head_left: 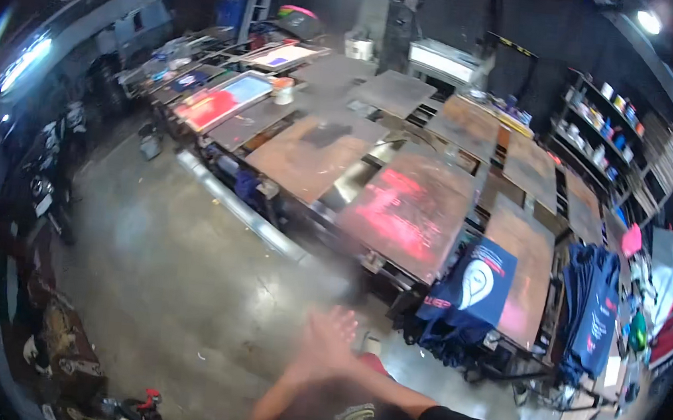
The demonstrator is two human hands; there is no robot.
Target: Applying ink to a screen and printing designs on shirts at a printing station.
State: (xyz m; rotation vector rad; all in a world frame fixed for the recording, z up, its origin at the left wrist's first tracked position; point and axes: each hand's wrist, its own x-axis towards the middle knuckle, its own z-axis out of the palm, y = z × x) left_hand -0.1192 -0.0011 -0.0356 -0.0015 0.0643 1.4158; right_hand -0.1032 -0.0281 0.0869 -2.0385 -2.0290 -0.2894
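Note:
My left hand and my right hand overlap at the lower middle of the view, apparently touching, above the concrete floor. Fingers of my left hand look stretched out and apart; those of my right are smeared by motion and partly merged with the left. I can make out nothing held. Forward and to the right, a dark navy printed shirt is draped over a platen of the printing press. Beside it at the right hangs a pile of navy shirts. A pink-stained platen lies ahead.
The press carries several more platens and a red-inked screen frame. A metal pipe runs along its near side. A bottle shelf stands at back right, clutter at the left, and a ladder at the back.

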